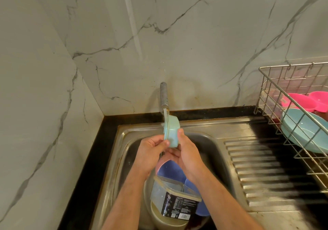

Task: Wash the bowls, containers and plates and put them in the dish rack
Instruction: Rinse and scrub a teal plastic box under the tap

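A small mint-green container [171, 130] stands on edge under the tap [164, 96], above the steel sink [218, 151]. My left hand [150, 149] pinches its lower left rim. My right hand [186, 151] grips its right side with the thumb up against it. Below my wrists, in the sink, lie a clear tub with a dark label [174, 201], a blue divided plate [171, 169] and a cream bowl [166, 221]. The wire dish rack [276, 94] at the right holds a light blue plate [305, 132] and pink dishes [308, 101].
A ribbed steel drainboard [262, 167] runs between the sink and the rack. Marble wall panels close in the corner behind and to the left. A black counter edge [92, 151] borders the sink on the left.
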